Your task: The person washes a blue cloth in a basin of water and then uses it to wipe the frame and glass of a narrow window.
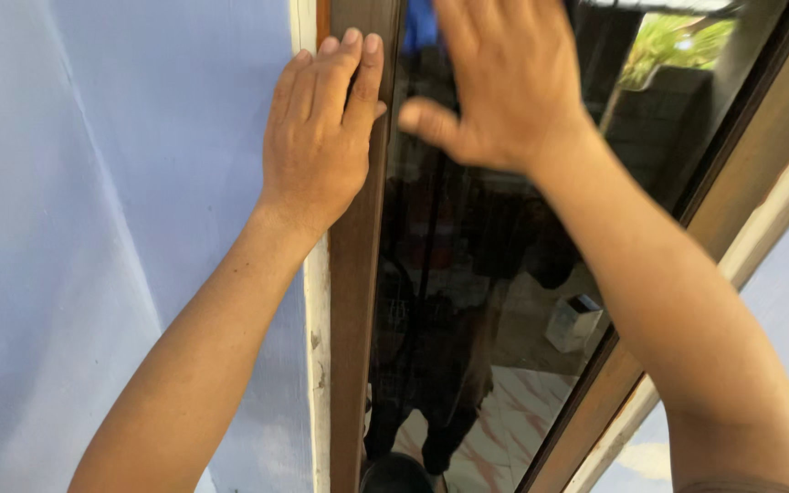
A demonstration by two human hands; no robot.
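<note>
My left hand (317,128) lies flat against the brown wooden frame (353,301) of a window, fingers together and pointing up, over the frame's left upright and the wall beside it. My right hand (495,78) presses flat on the dark glass pane (468,274), fingers stretched upward out of view and thumb spread to the left. A bit of blue material (420,23) shows above the thumb, between the two hands; whether the right hand holds it is not clear.
A pale blue painted wall (120,210) fills the left side. The frame's right upright (760,155) slants down from the upper right. The glass reflects a dark standing figure, a tiled floor and a small white box (575,321).
</note>
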